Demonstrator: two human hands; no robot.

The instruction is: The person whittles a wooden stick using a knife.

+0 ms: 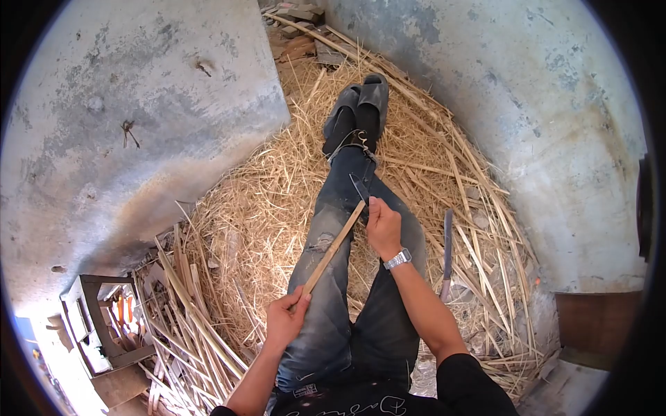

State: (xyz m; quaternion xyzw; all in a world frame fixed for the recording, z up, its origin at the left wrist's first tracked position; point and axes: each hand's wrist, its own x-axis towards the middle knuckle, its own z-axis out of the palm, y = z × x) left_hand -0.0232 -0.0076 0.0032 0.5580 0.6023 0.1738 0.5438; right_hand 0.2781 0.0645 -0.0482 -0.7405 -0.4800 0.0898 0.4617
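Note:
My left hand (286, 319) is closed around the lower end of a flat bamboo strip (331, 251), which slants up across my thighs. My right hand (384, 225) grips a knife whose dark blade (359, 187) points up and to the left over my shins. The knife's handle is hidden in my fingers. The strip's upper end lies at the blade, close beside my right fingers; whether they touch is hard to tell. A metal watch (397, 259) is on my right wrist.
Pale shavings (277, 180) cover the floor around my outstretched legs. A long dark blade with a handle (447, 253) lies to my right. Split strips (201, 315) are piled at left, others along the right wall (541, 139). A box-like frame (111, 322) holding tools stands at left.

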